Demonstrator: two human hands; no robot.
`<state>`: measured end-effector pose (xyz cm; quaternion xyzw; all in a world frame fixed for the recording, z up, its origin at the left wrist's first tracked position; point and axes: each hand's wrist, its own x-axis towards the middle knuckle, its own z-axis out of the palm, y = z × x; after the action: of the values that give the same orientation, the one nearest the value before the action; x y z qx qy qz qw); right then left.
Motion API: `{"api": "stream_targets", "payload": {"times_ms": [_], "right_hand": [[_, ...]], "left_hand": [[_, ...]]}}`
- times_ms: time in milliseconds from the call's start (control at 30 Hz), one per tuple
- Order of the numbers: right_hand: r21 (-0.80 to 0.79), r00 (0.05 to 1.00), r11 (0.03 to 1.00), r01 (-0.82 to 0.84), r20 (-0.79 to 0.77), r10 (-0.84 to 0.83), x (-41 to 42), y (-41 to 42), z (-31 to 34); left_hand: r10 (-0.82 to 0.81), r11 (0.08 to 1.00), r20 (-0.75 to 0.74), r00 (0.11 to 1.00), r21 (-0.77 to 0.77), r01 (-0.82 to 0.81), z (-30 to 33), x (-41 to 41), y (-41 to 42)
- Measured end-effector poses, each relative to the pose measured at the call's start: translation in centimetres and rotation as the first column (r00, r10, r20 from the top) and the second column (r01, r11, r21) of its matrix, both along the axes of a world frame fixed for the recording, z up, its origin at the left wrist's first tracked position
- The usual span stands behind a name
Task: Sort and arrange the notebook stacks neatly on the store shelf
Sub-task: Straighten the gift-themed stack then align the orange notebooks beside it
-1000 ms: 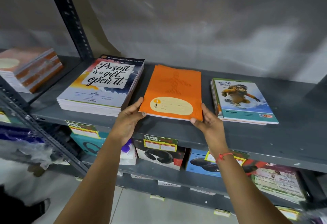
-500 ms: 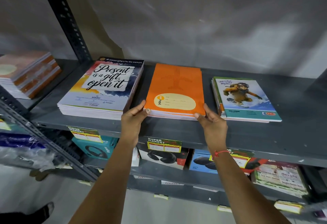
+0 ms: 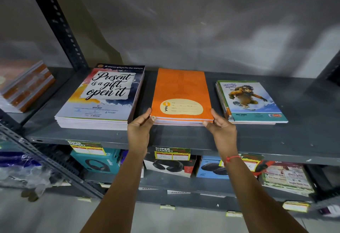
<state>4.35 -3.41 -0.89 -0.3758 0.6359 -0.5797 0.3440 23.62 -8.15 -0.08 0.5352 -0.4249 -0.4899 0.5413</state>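
Note:
A stack of orange notebooks (image 3: 181,89) lies flat in the middle of the grey metal shelf (image 3: 184,137). My left hand (image 3: 139,129) presses its near left corner and my right hand (image 3: 221,127) presses its near right corner, fingers against the stack's front edge. A taller stack with the "Present is a gift, open it" cover (image 3: 103,96) lies to the left. To the right sits a thin stack with a cartoon snowboarder cover (image 3: 250,102), its books slightly fanned.
Another stack of orange-and-white notebooks (image 3: 24,87) sits on the neighbouring shelf at far left, past a perforated upright post (image 3: 55,20). The lower shelf holds boxed headphones (image 3: 95,161) and other packs behind price tags. The wall stands close behind the shelf.
The orange stack has been turned square to the shelf edge and slid a little back. Both hands followed it and stay at its front corners.

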Motion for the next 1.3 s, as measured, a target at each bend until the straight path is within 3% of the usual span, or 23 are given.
{"api": "stream_targets", "payload": {"times_ms": [533,1300], "right_hand": [[0.045,0.999,0.998,0.041,0.021,-0.042,0.4,-0.7,-0.1],[0.027,0.989,0.991,0.130,0.068,-0.132,0.5,-1.2,-0.4]], "left_hand": [[-0.072,0.996,0.072,0.995,0.054,0.069,0.3,0.5,-0.8],[0.073,0.995,0.122,0.990,0.059,-0.081,0.0,-0.2,-0.9]]}}
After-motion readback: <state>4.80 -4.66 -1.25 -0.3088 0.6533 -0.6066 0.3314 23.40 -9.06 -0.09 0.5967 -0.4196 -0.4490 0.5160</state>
